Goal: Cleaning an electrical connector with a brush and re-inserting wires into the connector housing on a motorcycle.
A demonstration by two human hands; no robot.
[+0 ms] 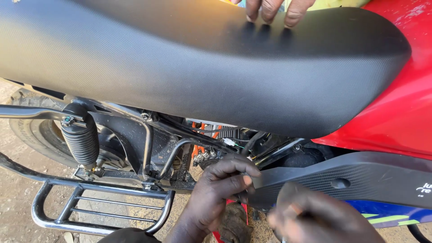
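Note:
A motorcycle stands side-on below me, with a long black textured seat [180, 58] across the top. My left hand [220, 193] is curled around the rear tip of a black textured side panel [360, 180], fingers over its edge, just under the exposed frame and wiring [231, 141]. My right hand [315, 218] is low at the panel's lower edge, blurred, so its hold is unclear. Another person's fingers [272, 9] rest on the seat's far side.
Red bodywork [405, 103] lies right of the seat, and a blue panel with green stripes [387, 213] sits below the black one. A black rear shock [81, 139], the rear tyre [31, 130] and a chrome side guard [99, 198] stand at left over dusty ground.

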